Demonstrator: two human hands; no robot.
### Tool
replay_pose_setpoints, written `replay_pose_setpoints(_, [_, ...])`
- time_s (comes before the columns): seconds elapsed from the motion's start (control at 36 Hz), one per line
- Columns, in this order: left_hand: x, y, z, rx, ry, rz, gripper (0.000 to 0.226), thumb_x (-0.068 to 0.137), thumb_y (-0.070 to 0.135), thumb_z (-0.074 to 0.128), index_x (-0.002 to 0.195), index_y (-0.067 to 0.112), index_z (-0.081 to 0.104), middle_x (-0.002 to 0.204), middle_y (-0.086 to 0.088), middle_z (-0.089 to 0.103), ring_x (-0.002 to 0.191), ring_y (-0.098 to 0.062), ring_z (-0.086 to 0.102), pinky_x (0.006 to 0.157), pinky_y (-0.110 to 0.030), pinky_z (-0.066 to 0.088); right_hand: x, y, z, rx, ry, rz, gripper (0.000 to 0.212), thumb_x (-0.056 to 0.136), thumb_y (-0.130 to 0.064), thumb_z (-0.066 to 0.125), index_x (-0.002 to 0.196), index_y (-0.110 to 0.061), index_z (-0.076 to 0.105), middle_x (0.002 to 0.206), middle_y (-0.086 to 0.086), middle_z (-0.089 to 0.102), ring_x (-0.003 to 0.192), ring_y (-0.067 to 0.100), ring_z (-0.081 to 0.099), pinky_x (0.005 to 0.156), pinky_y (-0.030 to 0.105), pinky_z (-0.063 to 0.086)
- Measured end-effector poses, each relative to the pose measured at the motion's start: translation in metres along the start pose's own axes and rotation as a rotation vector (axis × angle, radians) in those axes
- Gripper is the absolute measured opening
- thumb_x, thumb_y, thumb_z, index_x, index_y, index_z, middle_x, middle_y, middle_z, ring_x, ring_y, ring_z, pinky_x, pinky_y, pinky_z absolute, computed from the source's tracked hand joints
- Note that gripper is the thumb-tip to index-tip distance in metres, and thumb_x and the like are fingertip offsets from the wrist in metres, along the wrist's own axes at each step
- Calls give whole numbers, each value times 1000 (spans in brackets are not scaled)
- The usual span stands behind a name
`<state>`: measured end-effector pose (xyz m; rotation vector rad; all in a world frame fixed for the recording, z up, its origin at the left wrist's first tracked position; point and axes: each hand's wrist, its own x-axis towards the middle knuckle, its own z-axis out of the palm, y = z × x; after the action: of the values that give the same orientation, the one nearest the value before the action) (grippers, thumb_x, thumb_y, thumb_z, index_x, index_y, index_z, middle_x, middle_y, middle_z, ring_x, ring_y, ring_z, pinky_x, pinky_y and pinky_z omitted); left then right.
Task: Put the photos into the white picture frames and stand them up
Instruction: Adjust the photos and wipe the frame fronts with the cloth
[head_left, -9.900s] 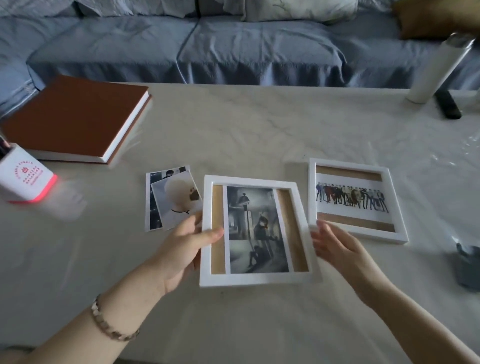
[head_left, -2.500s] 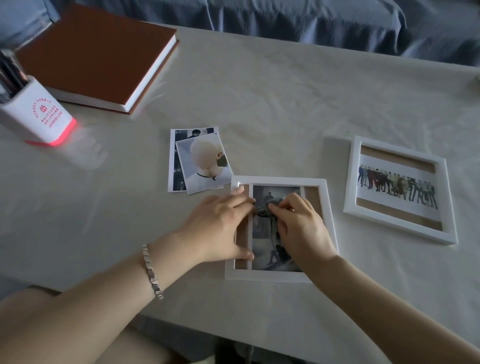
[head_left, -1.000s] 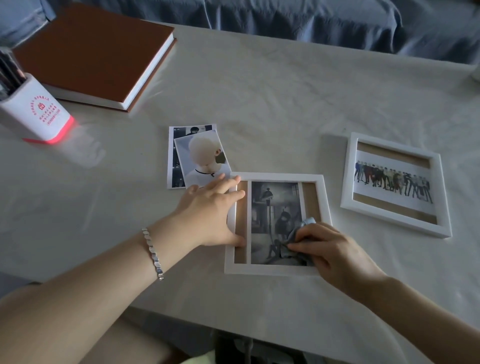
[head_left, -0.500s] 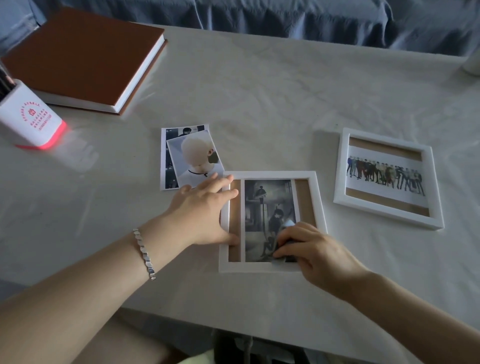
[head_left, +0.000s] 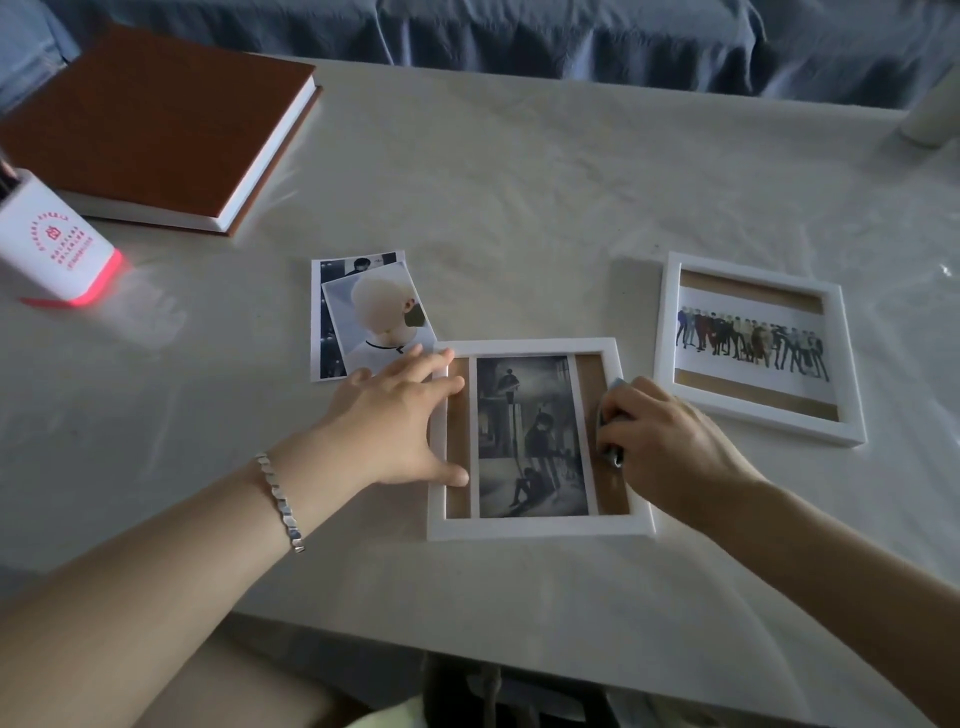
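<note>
A white picture frame lies flat near the table's front edge with a black-and-white photo in it. My left hand presses flat on the frame's left border, fingers spread. My right hand grips a small grey cloth and holds it on the frame's right side. A second white frame with a photo of a row of people lies flat to the right. Two loose photos overlap on the table left of the near frame.
A brown book lies at the back left. A white pen holder with a red base stands at the left edge. A white bottle is at the back right. A blue-covered sofa runs behind the table.
My right hand has slid the cloth from the photo's lower part up and right onto the frame's right side. My left hand stays pressed on the left border.
</note>
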<state>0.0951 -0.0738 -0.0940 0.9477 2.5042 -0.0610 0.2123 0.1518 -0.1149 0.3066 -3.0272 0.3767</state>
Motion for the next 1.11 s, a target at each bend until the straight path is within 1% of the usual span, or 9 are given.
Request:
replay_pose_setpoints(0.28, [0,1,0,-37,5,-14,99,64,68,63,144,31,20,155,14,-2,143,-8,-5,115,-45,8,-30,-22,0,37,-177,53,21,76,2,57,70,-14,69,83,-3,56,78,14,51,68,30,53])
replay_pose_setpoints(0.36, [0,-1,3,-8,20,-6,100,64,70,61,145,30,19,156,12,-3,143,-9,-8,114,-46,-2,-23,-18,-12,295,-278,246,34,80,4,46,71,-18,70,90,-9,56,84,5,50,78,16,42])
replay_pose_setpoints(0.44, [-3,-3,7,31,63,23,99,68,71,57,146,29,15,156,9,-6,143,-11,-7,115,-46,-1,-22,-10,-20,534,-101,405,49,74,14,45,60,-28,66,84,-12,62,79,1,57,67,9,44])
replay_pose_setpoints(0.53, [-12,3,17,-89,241,13,90,74,63,57,146,25,18,156,5,9,141,-21,19,112,-41,18,-29,-4,-19,559,130,507,38,78,13,49,76,-19,68,85,-12,63,81,-1,58,66,6,44])
replay_pose_setpoints(0.64, [-24,15,27,-324,426,-277,56,85,49,52,126,11,46,124,-7,52,106,-26,54,86,-37,46,-36,4,-10,729,228,786,25,86,0,52,101,-16,63,79,-3,65,68,15,60,64,32,54])
replay_pose_setpoints(0.69, [-27,18,30,-367,380,-331,44,84,48,55,107,11,56,106,-3,56,92,-22,57,78,-33,48,-37,3,-8,815,245,893,25,86,0,52,104,-14,63,83,0,66,70,18,61,71,39,54])
replay_pose_setpoints(0.83, [-27,27,35,-510,345,-344,21,82,31,63,89,12,57,90,-2,56,76,-19,56,63,-27,41,-32,-2,-11,1068,239,941,24,88,-2,51,106,-12,62,93,0,66,83,11,62,73,23,50])
replay_pose_setpoints(0.94, [-27,33,36,-603,409,-373,15,85,24,59,90,12,51,83,-2,56,68,-12,53,53,-20,38,-29,-6,-12,1199,217,952,23,88,-4,51,107,-9,63,92,6,67,85,19,63,78,31,51])
replay_pose_setpoints(1.11, [-24,40,29,-611,533,-336,16,89,19,51,100,10,46,81,-7,60,72,-25,56,58,-33,43,-33,-5,-14,1227,263,933,21,87,-3,52,104,-8,64,87,5,68,79,17,63,72,28,51])
